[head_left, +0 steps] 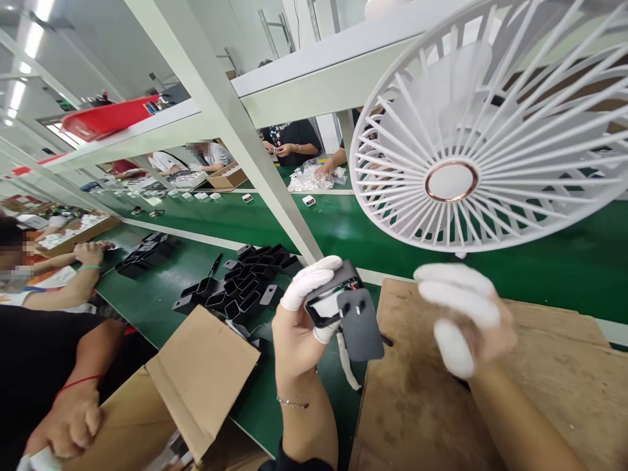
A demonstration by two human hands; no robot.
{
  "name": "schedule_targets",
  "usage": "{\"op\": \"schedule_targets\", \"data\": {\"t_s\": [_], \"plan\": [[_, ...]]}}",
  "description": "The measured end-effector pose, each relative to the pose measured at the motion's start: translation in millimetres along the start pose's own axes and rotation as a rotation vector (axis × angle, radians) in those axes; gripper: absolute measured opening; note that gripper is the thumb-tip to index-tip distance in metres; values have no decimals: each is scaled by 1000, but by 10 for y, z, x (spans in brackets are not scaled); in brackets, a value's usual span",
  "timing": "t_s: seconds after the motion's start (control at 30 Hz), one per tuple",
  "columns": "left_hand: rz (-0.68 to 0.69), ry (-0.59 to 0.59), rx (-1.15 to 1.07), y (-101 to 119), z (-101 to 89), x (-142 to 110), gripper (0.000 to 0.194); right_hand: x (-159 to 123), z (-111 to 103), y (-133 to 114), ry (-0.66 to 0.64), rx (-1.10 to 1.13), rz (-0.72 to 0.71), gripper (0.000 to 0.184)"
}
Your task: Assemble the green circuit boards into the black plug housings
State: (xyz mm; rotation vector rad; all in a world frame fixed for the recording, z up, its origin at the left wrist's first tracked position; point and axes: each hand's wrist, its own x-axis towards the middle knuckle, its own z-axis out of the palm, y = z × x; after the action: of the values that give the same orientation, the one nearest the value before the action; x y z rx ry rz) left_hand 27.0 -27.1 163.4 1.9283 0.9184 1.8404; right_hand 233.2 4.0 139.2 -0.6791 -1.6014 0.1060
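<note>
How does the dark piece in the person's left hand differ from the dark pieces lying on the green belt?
The piece in the left hand is a dark housing held up off the table, with a flat cover and some wiring showing. The housings on the belt lie loose in a heap, look like hollow open shells, and nobody touches them. The held one is single; the belt ones are many. Both are dark, boxy and alike in shape.

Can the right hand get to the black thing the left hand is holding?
Probably yes. The right hand hangs empty beside the black part held by the left hand, with only open air above the wooden board between them.
</note>
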Motion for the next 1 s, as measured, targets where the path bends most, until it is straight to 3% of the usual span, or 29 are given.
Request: {"op": "schedule_targets", "data": {"t_s": [0.07,0.2,0.33,0.47,0.67,0.9,1.0], "plan": [[-35,-1,22,-13,-60,9,43,81,4,190,13,-12,28,15],[-103,-80,-46,-43,-63,28,42,71,47,288,-198,110,281,16],[-107,-192,-105,-100,6,38,40,-20,106,101,-214,521,427,48],[-68,-262,-145,-92,76,40,41,-58,41,-197,-314,474,281,79],[-24,-247,-203,-2,151,57,42,19,-94,-542,-358,201,-1,79],[-6,-271,-197,10,123,58,39,50,-86,-586,-343,111,-91,77],[-9,-262,-187,18,121,58,39,31,-83,-586,-327,127,-64,77]]}}
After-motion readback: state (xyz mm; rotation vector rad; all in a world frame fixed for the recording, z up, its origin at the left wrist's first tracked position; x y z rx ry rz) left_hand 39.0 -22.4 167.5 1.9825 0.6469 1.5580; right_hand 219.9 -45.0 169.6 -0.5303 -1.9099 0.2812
